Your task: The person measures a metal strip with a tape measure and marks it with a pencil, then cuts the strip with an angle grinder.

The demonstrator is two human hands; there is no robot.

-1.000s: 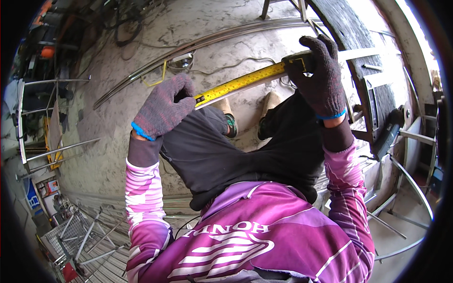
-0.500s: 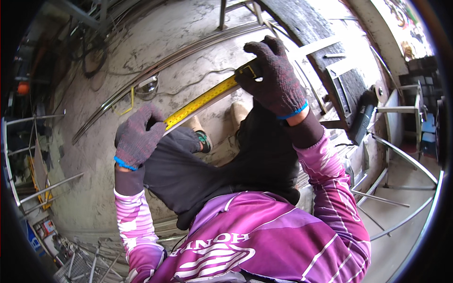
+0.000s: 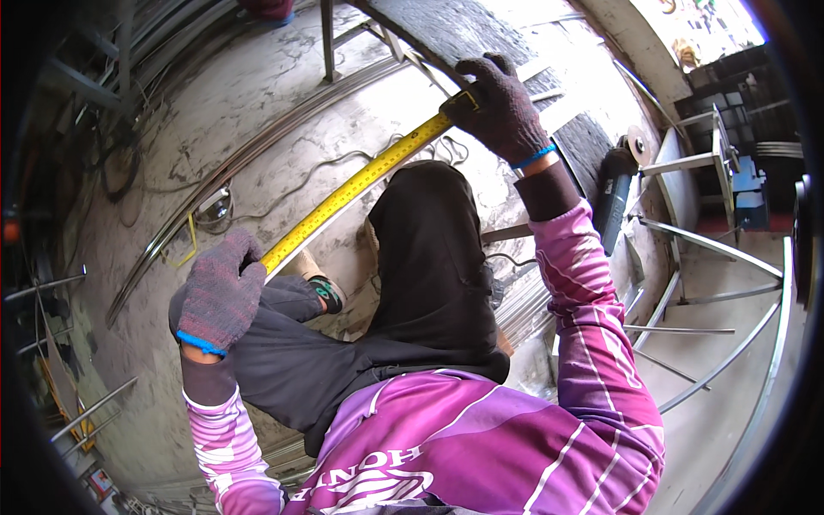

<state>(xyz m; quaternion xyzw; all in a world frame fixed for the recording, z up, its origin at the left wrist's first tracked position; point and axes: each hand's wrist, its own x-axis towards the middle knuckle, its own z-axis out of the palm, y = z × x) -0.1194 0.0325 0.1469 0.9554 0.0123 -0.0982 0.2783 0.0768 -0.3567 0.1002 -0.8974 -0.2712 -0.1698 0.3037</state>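
A yellow tape measure blade (image 3: pixel 356 184) stretches slantwise between my two gloved hands, above my legs and the floor. My left hand (image 3: pixel 225 290), in a dark knitted glove with a blue cuff, is closed around the blade's lower left end. At the upper right end my right hand (image 3: pixel 502 110), gloved alike, grips the tape by its dark end, where a small yellow-edged part shows; the palm hides the rest. A thin pale edge runs along the blade's lower side; I cannot tell whether it is a separate strip.
Long thin metal rods (image 3: pixel 249 154) lie curving across the floor. A dark workbench (image 3: pixel 468 34) stands at the upper right, with an angle grinder (image 3: pixel 613 193) below it. Metal frames (image 3: pixel 730 369) stand on the right. A loose cable (image 3: pixel 296 184) winds over the concrete.
My hands have moved farther apart, and more of the yellow blade shows between them. My right leg has come into the middle. The whole view has shifted; a dark red shape with blue shows at the top.
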